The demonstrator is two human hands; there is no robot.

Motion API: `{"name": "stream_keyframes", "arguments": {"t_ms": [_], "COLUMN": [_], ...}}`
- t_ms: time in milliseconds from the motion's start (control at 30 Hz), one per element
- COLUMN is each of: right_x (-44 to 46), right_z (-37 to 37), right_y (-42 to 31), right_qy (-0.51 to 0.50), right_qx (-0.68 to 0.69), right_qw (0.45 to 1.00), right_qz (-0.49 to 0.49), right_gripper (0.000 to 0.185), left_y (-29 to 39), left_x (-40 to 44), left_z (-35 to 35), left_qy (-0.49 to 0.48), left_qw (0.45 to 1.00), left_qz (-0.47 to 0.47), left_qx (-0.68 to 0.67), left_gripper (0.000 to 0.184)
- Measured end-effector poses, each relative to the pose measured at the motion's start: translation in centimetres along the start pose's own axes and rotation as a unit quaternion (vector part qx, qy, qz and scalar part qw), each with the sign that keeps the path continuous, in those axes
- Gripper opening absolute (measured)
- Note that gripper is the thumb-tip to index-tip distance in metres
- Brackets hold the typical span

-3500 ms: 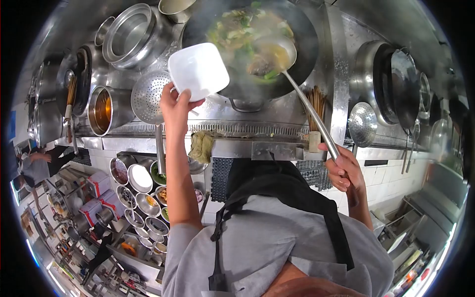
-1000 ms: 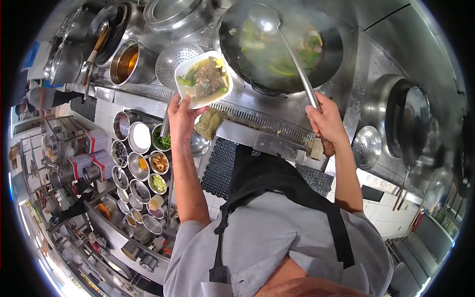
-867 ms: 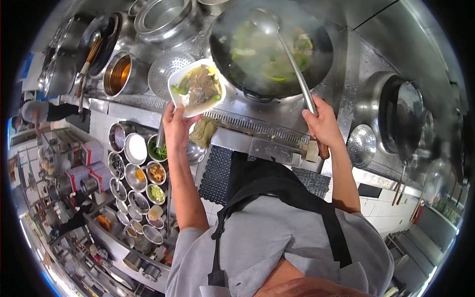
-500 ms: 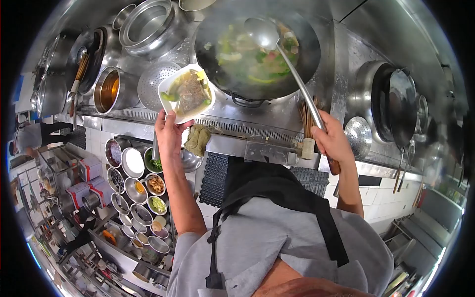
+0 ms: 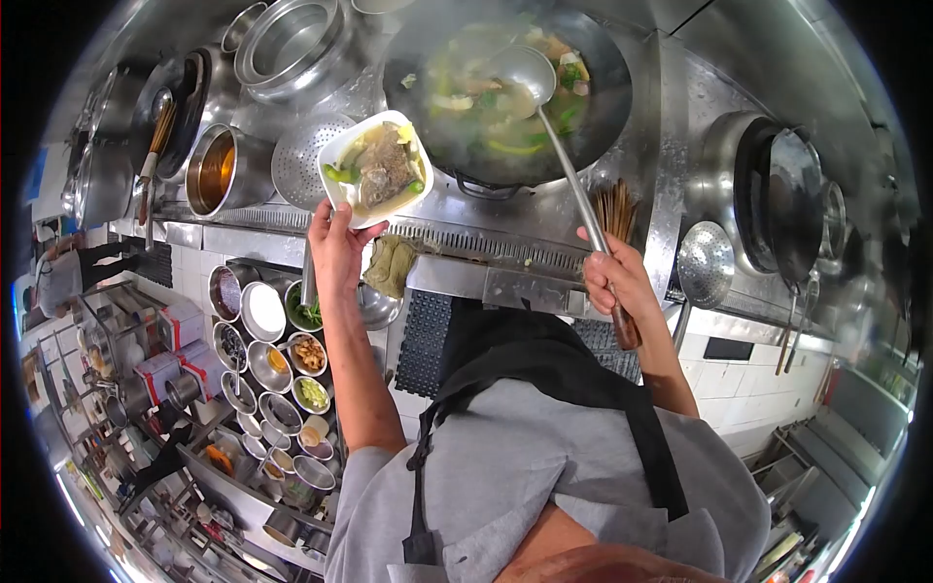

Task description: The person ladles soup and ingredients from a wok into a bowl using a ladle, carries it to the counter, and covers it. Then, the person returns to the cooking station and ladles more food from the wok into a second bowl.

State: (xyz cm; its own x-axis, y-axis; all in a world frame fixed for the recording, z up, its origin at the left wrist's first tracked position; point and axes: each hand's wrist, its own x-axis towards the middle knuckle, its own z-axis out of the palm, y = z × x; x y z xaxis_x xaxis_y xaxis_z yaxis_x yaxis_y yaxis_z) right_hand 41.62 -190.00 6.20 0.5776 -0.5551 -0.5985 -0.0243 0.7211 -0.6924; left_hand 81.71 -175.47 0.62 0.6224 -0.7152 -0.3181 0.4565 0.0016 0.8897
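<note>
My left hand (image 5: pixel 340 245) grips the near edge of a white square bowl (image 5: pixel 420 206). Inside it are a brown piece of food (image 5: pixel 387 173), green pieces and broth. My right hand (image 5: pixel 622 280) is closed around the wooden end of a long-handled metal ladle (image 5: pixel 567 160). The ladle's head is over the large dark wok (image 5: pixel 604 97), at the surface of a steaming soup (image 5: pixel 486 121) with green vegetables. Steam blurs part of the wok. The bowl is held just left of the wok's near rim, above the steel stove top.
A bamboo brush (image 5: pixel 614 209) stands behind my right hand. A perforated skimmer (image 5: pixel 707 264) lies to the right. A folded cloth (image 5: pixel 391 264) rests on the stove's front edge. To the left are a pot of orange liquid (image 5: pixel 225 175), small ingredient bowls (image 5: pixel 309 355) and another person (image 5: pixel 60 277).
The ladle has come lower and nearer in the wok, and my right hand has shifted left and down with it. The bowl in my left hand has moved slightly right.
</note>
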Motion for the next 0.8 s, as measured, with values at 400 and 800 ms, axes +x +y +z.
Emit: {"name": "stream_keyframes", "arguments": {"t_ms": [400, 800], "right_x": [-3.7, -0.2], "right_z": [-1.8, -1.5], "right_y": [-0.9, 0.8], "right_qy": [-0.012, -0.039], "right_qx": [0.009, -0.1], "right_qw": [1.0, 0.994], "right_qz": [-0.008, 0.011], "right_gripper": [0.047, 0.045], "left_y": [-0.3, -0.8], "left_x": [-1.1, -2.6], "left_z": [0.8, 0.8], "left_qy": [0.016, 0.029], "left_qw": [0.999, 0.999], "left_qz": [0.012, 0.013], "left_qx": [-0.025, -0.009], "left_gripper": [0.032, 0.031]}}
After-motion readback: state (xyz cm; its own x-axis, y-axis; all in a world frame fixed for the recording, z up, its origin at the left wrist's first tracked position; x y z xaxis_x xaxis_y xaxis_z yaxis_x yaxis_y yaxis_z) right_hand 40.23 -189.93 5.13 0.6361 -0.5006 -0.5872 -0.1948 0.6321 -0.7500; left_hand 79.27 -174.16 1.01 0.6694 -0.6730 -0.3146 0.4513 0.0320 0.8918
